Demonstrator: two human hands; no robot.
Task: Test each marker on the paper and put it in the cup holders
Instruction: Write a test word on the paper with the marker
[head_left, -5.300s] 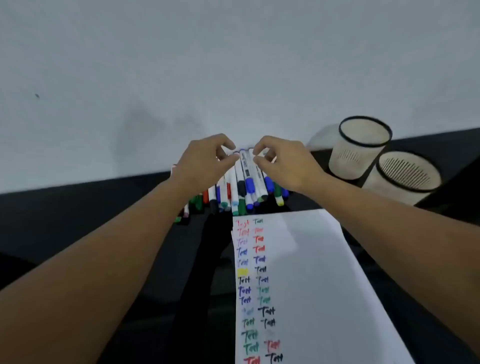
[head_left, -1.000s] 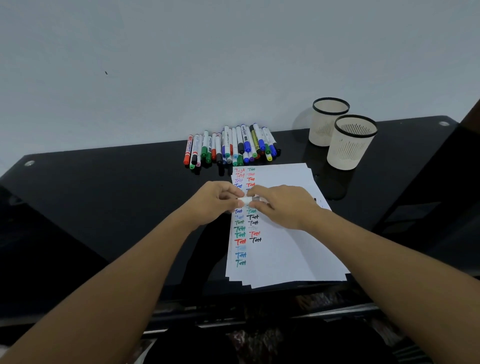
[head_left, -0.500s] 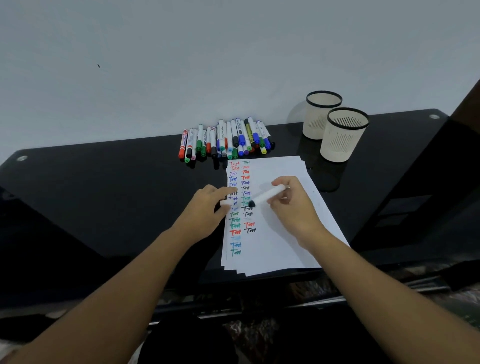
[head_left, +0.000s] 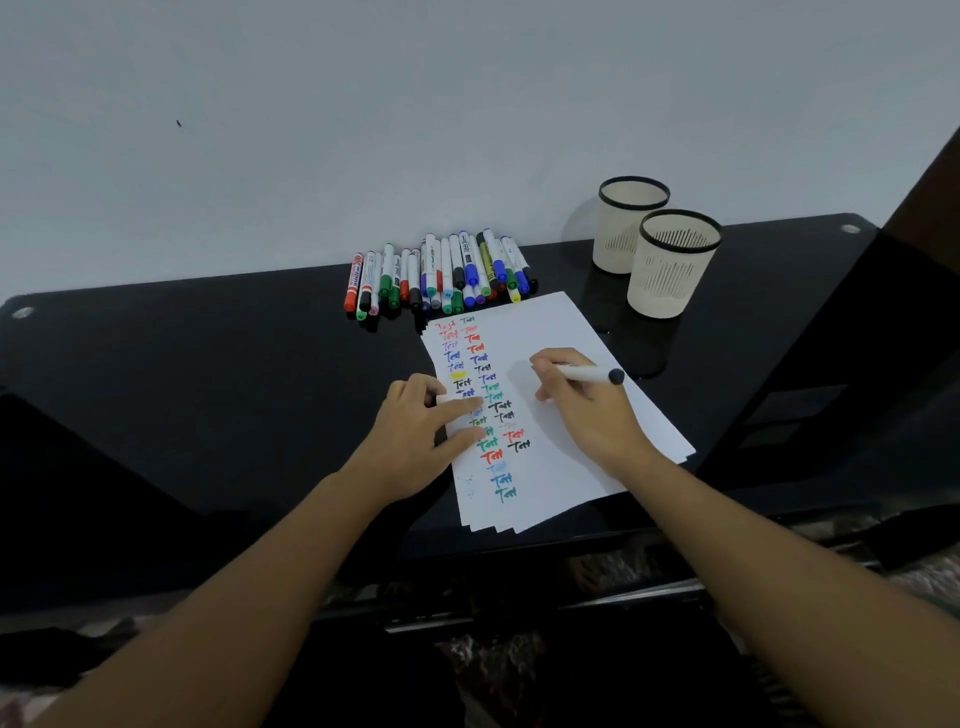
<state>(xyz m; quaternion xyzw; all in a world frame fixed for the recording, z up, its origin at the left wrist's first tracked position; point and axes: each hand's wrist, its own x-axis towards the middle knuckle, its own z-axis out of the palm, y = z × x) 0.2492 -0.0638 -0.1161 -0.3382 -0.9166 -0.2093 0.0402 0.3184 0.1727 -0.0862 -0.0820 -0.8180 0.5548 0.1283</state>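
The marker (head_left: 587, 374) has turned since half a second ago: its dark end now points toward the right edge of the desk, and its tip points down at the paper (head_left: 561, 332). The right hand (head_left: 582, 405) grips the marker with curled fingers, over the middle of the paper. The tip is hidden behind the fingers, so I cannot tell if it touches the sheet.

The left hand (head_left: 415, 441) rests on the left edge of the paper. Its long fingers lie flat across the colored words, and it pinches a small white thing (head_left: 443, 399), maybe the cap, too small to be sure.

The paper is a stack of sheets near the front edge of the black desk (head_left: 208, 389). More markers (head_left: 441, 275) lie in a row by the back edge, just behind the paper. Two cup holders (head_left: 660, 260) stand near the back right corner, touching or almost touching. A pale wall (head_left: 363, 130) rises behind the desk.
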